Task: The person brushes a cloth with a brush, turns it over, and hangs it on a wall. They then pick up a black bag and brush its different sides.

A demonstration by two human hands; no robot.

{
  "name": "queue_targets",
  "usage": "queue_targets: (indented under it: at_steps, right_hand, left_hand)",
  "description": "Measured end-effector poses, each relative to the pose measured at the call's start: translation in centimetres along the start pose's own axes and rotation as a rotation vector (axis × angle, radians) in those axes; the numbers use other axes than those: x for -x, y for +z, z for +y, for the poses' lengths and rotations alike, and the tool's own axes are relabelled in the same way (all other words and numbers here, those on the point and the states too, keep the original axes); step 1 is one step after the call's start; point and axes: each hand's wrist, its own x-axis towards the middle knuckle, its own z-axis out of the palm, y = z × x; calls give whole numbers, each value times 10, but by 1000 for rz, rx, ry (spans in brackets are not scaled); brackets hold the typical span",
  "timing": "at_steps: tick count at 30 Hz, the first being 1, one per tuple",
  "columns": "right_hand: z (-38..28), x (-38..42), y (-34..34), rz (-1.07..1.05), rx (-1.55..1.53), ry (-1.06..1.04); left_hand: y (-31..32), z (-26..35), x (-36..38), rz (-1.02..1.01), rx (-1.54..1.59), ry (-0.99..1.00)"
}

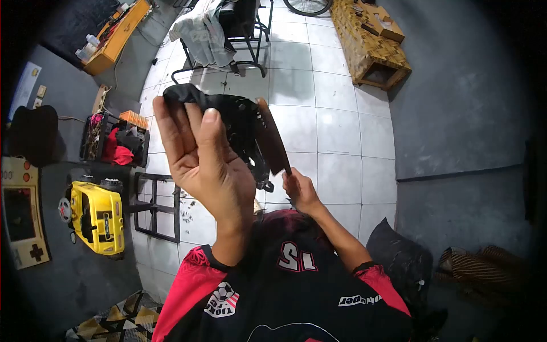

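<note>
Between my hands, in front of my chest, is a black cap (pixel 236 117) with a stiff brown brim (pixel 272 139) turned nearly edge-on. Its black part looks crumpled, with openings and a small dangling strap or buckle near the bottom. My left hand (pixel 208 154) is raised, palm partly toward me, with black cloth over its fingertips and the thumb against it. The lower end of the brim is pinched in my right hand (pixel 302 191), whose fingers are curled closed. Part of the cap is hidden behind my left hand.
A chair with a draped garment (pixel 205 34) stands ahead on the tiled floor (pixel 330 131). To the left are a yellow toy car (pixel 99 219), a black frame (pixel 156 208) and a crate (pixel 91 142). A woven bench (pixel 367 51) lines the right wall; a black cushion (pixel 396 262) lies at right.
</note>
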Motion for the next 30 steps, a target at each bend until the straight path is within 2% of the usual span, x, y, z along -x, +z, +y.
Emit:
queue_targets:
  at_steps: [2,4,6,7,9,11,15,17,19,21,22,24,25,28,30]
  right_hand:
    - [-24,-4,4,12,24,-130]
    - [3,-7,9,61,25,76]
    - [78,-4,9,94,99,166]
    - [120,3,7,73,94,316]
    - [240,29,-7,-146,637,131]
    - [307,51,-18,-599,911,331]
    - [280,53,-26,-258,696,441]
    - [170,27,-24,85,241,749]
    - [68,8,-21,260,-287,667]
    - [-15,5,-20,204,-543,466]
    - [-36,8,-22,106,-528,385]
    - [-57,15,-20,8,-300,57]
    - [-54,16,-21,-43,-283,-6]
    - [-11,12,-16,70,132,4]
    - [71,19,-13,156,169,232]
  left_hand:
    - [4,3,2,-15,24,-12]
    - [9,10,4,-33,53,-20]
    - [15,18,7,-54,42,14]
    - [17,19,8,-65,38,31]
    - [13,18,5,-135,100,26]
    - [11,18,4,-155,123,0]
    - [7,17,0,-117,90,-60]
    - [4,14,2,-108,65,-94]
    - [3,12,5,-108,44,-123]
    - [7,7,12,-121,68,-164]
    - [9,5,16,-127,80,-184]
    - [8,0,21,-153,31,-236]
    - [8,1,22,-168,55,-244]
    - [12,6,21,-195,66,-206]
    - [12,7,20,-211,67,-177]
